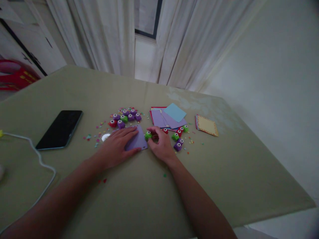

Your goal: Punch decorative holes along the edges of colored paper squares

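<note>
My left hand [116, 144] lies flat with fingers stretched across a purple paper card [137, 141], pressing it to the table. At the card's right edge, my right hand [160, 144] has its thumb and forefinger around a small green craft punch [148, 135] with a white button on top. A red craft punch [164, 131] sits just behind the right hand, partly hidden by it. Right of that hand stand several more red, green and purple punches [178, 136]. Beyond the card is a cluster of mostly purple punches [131, 117]. A white round object [105, 136] is partly covered by my left hand.
Colored paper sheets [176, 113] lie fanned behind the right hand, with a stack of bordered cards [206, 125] farther right. A black-screened tablet [61, 129] and a white cable [41, 159] are on the left. Tiny paper cutouts [87, 136] are scattered over the table [139, 202].
</note>
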Demonstrator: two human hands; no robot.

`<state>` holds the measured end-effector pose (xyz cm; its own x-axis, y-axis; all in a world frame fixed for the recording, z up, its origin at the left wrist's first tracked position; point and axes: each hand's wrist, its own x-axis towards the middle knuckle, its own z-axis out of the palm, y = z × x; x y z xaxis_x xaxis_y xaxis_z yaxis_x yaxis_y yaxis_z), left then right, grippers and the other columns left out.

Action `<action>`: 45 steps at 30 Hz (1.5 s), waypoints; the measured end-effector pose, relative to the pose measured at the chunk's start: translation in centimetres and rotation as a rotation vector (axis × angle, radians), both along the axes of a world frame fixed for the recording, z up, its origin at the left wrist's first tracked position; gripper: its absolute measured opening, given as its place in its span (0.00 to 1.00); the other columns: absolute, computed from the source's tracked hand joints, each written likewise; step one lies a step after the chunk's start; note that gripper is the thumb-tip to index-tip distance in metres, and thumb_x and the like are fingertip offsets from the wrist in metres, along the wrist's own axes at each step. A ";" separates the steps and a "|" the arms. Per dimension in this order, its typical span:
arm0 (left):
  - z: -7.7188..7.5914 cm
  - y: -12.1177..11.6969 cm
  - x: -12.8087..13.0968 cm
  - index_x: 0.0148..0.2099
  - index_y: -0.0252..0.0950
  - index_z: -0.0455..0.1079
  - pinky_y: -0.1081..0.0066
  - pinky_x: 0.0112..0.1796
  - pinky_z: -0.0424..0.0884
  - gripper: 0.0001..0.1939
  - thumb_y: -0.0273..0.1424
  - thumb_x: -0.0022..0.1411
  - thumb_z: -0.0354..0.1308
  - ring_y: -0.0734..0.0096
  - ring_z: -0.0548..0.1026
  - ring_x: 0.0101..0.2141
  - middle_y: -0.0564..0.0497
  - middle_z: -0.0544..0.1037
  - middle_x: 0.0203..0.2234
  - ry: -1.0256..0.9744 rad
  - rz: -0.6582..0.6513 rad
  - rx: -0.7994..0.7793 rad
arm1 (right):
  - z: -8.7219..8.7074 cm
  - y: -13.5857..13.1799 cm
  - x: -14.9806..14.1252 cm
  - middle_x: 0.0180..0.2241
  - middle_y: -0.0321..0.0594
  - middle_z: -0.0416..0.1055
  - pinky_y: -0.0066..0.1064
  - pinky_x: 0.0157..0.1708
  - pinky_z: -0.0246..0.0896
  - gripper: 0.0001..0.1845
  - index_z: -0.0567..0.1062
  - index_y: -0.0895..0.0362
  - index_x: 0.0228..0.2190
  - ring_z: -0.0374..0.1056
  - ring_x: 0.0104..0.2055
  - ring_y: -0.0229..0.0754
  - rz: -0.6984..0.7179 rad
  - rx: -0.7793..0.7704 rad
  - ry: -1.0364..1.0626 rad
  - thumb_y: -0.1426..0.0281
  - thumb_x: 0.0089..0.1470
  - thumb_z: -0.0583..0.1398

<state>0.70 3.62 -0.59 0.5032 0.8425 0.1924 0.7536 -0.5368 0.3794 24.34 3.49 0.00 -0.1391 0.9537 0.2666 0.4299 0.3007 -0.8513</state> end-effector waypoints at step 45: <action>-0.1 0.7 -0.1 0.69 0.38 0.69 0.50 0.67 0.65 0.31 0.50 0.74 0.51 0.49 0.72 0.65 0.41 0.74 0.66 -0.092 0.039 -0.018 | 0.6 0.4 1.5 0.40 0.37 0.78 0.33 0.42 0.69 0.15 0.77 0.55 0.41 0.73 0.41 0.42 0.229 0.000 -0.070 0.78 0.50 0.64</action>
